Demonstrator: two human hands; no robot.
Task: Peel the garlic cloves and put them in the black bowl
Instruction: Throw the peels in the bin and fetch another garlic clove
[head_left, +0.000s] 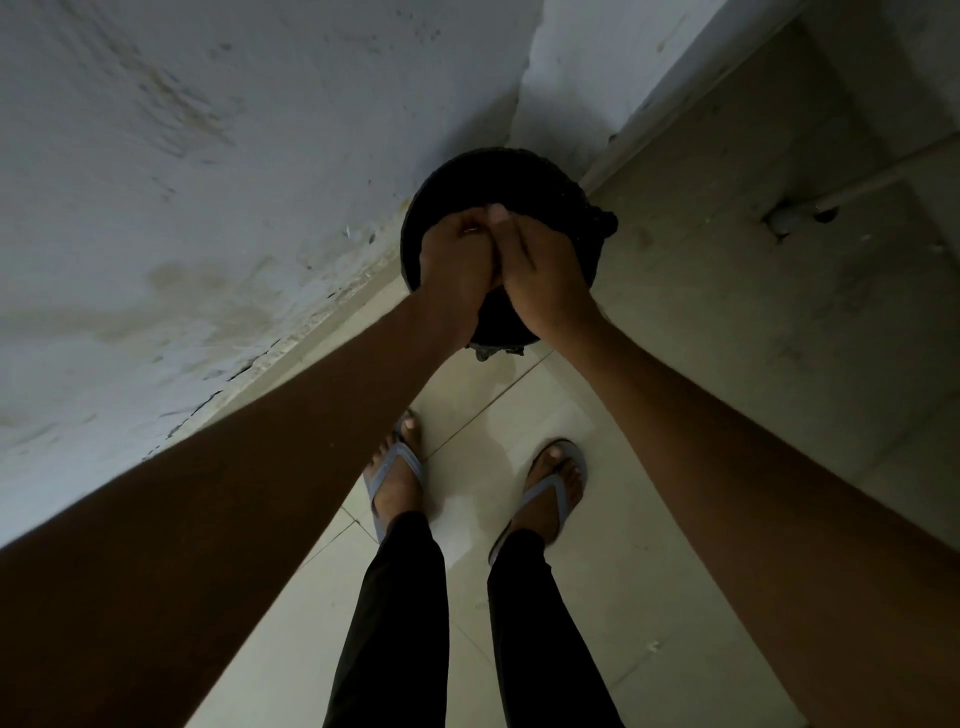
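I stand over a round black container (545, 176) on the floor in a wall corner; a crumpled black liner hangs over its rim. Both hands meet above its opening. My left hand (454, 265) is cupped with its back to me. My right hand (543, 280) lies against it, fingers stretched across the left hand's fingers. A small pale glint shows where the hands meet; I cannot tell if it is garlic, skin or a nail. No garlic clove is plainly visible. The inside of the container is dark and mostly hidden by my hands.
A stained white wall (208, 208) runs along the left. The pale tiled floor (675, 364) spreads to the right, with a pipe stub (789, 221) at a step. My feet in grey flip-flops (395, 467) stand just before the container.
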